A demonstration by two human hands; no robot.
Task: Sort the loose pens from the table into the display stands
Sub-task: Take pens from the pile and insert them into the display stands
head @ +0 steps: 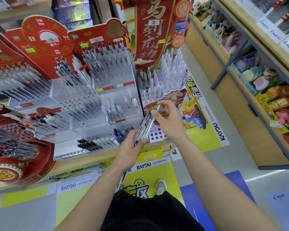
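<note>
From the head view we look down on both hands, held out in front of the stands (110, 97) at the bench's (83, 161) right end.

The left hand (130, 150) is closed round a bundle (141, 132) of clear and dark pens. Its thumb lies across their lower ends, and the pens point up and to the right.

The right hand (169, 122) is just above it and pinches one clear pen (158, 108) between thumb and curled forefinger. This pen runs down alongside the bundle. We think it touches the others, though blur keeps us from being sure.

The stands are clear stepped tiers with red card backs. Many pens stand upright in their holes, and plenty of holes are empty. In the lowest tier, near the left hand, some black pens (88, 145) lie flat.

Right behind the hands is a white stand (157, 135) with round holes, its front rows bare. Further back, its rows hold clear pens.

A dark pen (68, 175) lies loose on the bench near its front edge.

A red banner (150, 30) with gold characters hangs above the stands. To the right are wooden shelves (240, 80) with soft toys and packets.

Below, we see the grey floor (240, 155), yellow signs on the front of the bench, and one pale shoe (160, 187).
</note>
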